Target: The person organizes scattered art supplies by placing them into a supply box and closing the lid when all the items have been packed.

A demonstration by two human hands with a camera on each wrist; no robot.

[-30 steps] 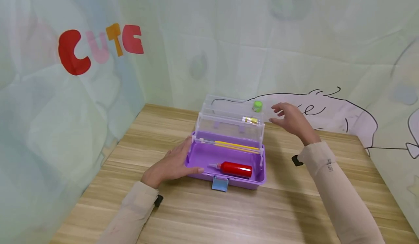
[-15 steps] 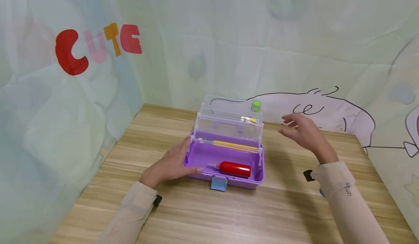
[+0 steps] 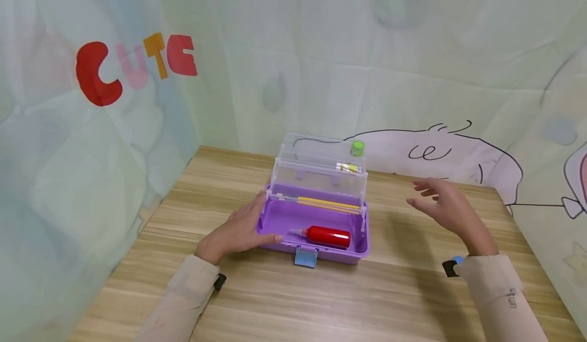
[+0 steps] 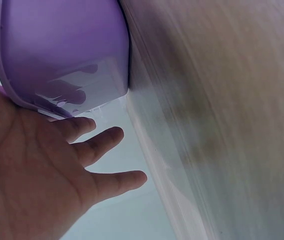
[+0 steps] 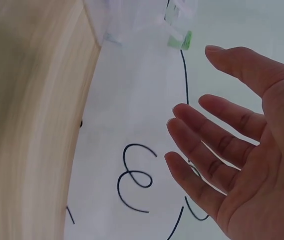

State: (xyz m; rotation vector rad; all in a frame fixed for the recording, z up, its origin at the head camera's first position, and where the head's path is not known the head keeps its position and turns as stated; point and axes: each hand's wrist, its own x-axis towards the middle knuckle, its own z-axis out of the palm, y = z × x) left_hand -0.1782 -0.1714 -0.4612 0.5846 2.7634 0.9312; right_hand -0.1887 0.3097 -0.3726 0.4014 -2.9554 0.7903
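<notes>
Your left hand [image 3: 236,231], spread, seems to touch the box [image 3: 337,256]; your loose, empty right hand [image 3: 447,207] could, if swung left, topple the jar [image 3: 357,149].

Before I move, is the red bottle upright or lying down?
Lying down: the red bottle rests on its side in the purple box, its nozzle pointing toward the left hand.
</notes>
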